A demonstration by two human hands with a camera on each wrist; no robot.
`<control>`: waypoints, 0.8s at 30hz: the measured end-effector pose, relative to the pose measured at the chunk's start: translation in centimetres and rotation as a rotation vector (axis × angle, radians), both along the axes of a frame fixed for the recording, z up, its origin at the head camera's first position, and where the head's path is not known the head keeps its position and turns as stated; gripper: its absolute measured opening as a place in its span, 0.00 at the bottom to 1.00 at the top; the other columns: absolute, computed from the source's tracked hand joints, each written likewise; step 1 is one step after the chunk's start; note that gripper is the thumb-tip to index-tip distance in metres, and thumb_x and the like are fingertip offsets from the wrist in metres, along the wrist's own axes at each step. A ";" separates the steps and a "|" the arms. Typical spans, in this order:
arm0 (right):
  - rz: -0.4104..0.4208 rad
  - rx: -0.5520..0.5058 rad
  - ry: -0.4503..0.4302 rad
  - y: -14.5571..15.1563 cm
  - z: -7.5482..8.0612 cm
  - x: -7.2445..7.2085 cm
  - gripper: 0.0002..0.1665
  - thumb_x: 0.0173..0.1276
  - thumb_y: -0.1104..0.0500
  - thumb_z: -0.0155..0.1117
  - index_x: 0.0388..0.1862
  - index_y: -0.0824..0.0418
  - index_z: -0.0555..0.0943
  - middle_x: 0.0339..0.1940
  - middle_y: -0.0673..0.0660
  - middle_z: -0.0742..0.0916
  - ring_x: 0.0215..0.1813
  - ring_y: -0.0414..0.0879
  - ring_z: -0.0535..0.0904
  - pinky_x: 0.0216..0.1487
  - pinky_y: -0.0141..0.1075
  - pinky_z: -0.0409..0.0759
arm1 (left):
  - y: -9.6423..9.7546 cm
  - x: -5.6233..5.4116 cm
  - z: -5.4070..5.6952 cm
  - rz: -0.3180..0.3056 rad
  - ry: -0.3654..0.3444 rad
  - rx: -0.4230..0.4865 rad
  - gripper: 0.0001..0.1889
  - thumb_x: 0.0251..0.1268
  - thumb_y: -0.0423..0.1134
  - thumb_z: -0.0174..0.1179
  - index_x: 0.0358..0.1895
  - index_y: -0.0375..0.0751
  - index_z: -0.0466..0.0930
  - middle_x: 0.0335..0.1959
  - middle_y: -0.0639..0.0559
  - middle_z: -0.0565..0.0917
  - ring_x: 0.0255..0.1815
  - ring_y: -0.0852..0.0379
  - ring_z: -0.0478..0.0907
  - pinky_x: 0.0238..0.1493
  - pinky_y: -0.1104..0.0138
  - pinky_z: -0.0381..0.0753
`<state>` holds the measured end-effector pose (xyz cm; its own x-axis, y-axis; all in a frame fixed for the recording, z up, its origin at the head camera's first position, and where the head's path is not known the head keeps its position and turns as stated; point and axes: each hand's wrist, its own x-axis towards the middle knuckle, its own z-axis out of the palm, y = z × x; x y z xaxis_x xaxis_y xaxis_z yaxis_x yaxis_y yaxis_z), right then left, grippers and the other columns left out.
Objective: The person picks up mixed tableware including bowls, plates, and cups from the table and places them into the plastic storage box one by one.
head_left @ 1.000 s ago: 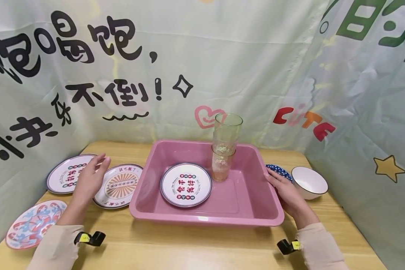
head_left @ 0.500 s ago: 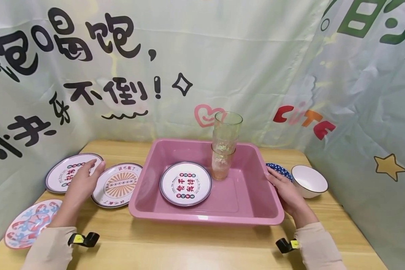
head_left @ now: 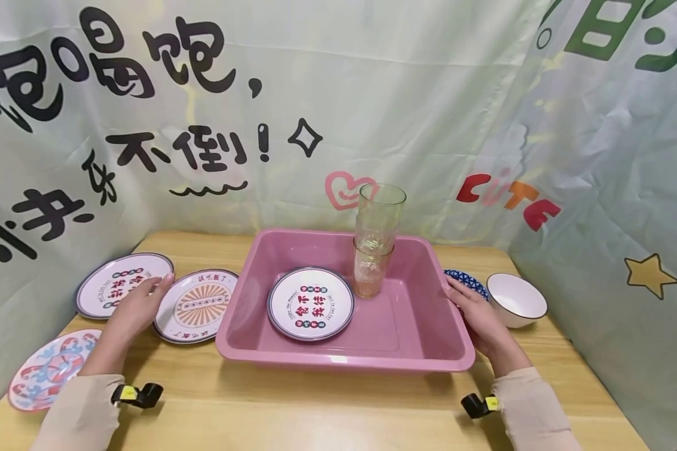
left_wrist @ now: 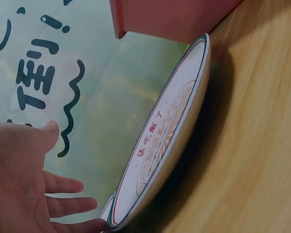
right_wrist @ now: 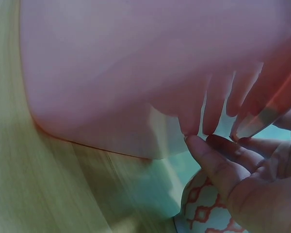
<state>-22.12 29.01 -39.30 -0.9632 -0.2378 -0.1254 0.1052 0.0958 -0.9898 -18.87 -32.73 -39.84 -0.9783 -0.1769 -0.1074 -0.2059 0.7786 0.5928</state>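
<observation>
My left hand [head_left: 132, 310] is held at the left, between a white plate with red lettering [head_left: 98, 291] and a sunburst plate [head_left: 194, 313]. In the left wrist view its fingers are loosely extended, and one fingertip lies at the edge of the sunburst plate [left_wrist: 167, 126]; contact is unclear. My right hand [head_left: 482, 322] touches the right side of a pink basin [head_left: 344, 363] with its fingertips, just under the rim. Inside the basin lie a lettered plate [head_left: 310, 304] and two stacked amber-green glasses [head_left: 380, 219], one in the other.
A pink-and-blue patterned plate [head_left: 47, 376] sits at the front left of the wooden table [head_left: 316, 419]. Right of the basin are a white bowl [head_left: 516, 297] and a blue-patterned dish [head_left: 466, 283], partly hidden by the right hand. A printed curtain [head_left: 457, 113] closes off the back and sides.
My left hand has come down and slightly leftward, toward the gap between the two left-hand plates. The right hand stays at the basin's side, and the dishes have kept their places.
</observation>
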 end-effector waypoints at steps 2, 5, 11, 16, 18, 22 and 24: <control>0.001 0.001 0.000 0.0 0.0 -0.1 0.41 0.77 0.41 0.48 0.81 0.54 0.48 0.76 0.67 0.61 0.57 0.38 0.76 0.53 0.35 0.79 | -0.1 0.0 0.0 -0.012 -0.007 -0.016 0.49 0.73 0.68 0.23 0.71 0.17 0.47 0.68 0.16 0.51 0.66 0.18 0.49 0.64 0.32 0.52; 0.005 0.002 0.002 0.0 -0.1 -0.2 0.41 0.78 0.42 0.48 0.81 0.55 0.48 0.76 0.67 0.61 0.57 0.37 0.75 0.53 0.35 0.79 | -0.2 -0.1 -0.1 -0.019 -0.041 -0.044 0.50 0.72 0.68 0.22 0.70 0.16 0.47 0.67 0.16 0.52 0.66 0.18 0.50 0.64 0.32 0.53; -0.007 0.015 -0.001 0.1 -0.1 -0.2 0.42 0.77 0.41 0.49 0.81 0.55 0.49 0.76 0.66 0.61 0.56 0.37 0.75 0.53 0.35 0.79 | 0.2 -0.2 -0.5 -0.031 -0.046 -0.136 0.49 0.75 0.65 0.24 0.67 0.12 0.51 0.63 0.15 0.59 0.63 0.18 0.57 0.62 0.34 0.59; -0.004 0.004 0.000 0.0 0.0 -0.1 0.42 0.77 0.41 0.49 0.81 0.54 0.48 0.76 0.66 0.61 0.57 0.38 0.75 0.53 0.34 0.79 | 0.6 -0.2 -0.9 -0.046 0.020 -0.214 0.44 0.77 0.62 0.33 0.61 0.12 0.61 0.58 0.14 0.65 0.58 0.20 0.64 0.58 0.35 0.65; 0.001 -0.006 0.001 0.0 0.0 -0.1 0.41 0.77 0.41 0.49 0.81 0.55 0.48 0.76 0.67 0.61 0.58 0.39 0.75 0.53 0.35 0.79 | 0.7 -0.1 -1.1 -0.045 0.033 -0.243 0.41 0.76 0.59 0.40 0.60 0.12 0.63 0.56 0.14 0.67 0.57 0.20 0.65 0.56 0.35 0.67; -0.004 -0.010 0.000 0.0 0.0 0.1 0.41 0.77 0.41 0.49 0.81 0.55 0.49 0.75 0.68 0.61 0.58 0.40 0.75 0.53 0.35 0.79 | 0.8 0.0 -1.1 -0.027 0.017 -0.275 0.36 0.72 0.52 0.54 0.57 0.12 0.65 0.53 0.14 0.68 0.54 0.21 0.67 0.54 0.36 0.69; -0.010 -0.008 -0.001 -0.1 0.0 0.1 0.41 0.77 0.41 0.49 0.81 0.54 0.49 0.75 0.68 0.62 0.57 0.40 0.76 0.53 0.35 0.79 | 0.8 0.0 -1.1 -0.016 0.002 -0.279 0.35 0.69 0.49 0.58 0.57 0.12 0.65 0.52 0.14 0.68 0.53 0.22 0.68 0.52 0.36 0.70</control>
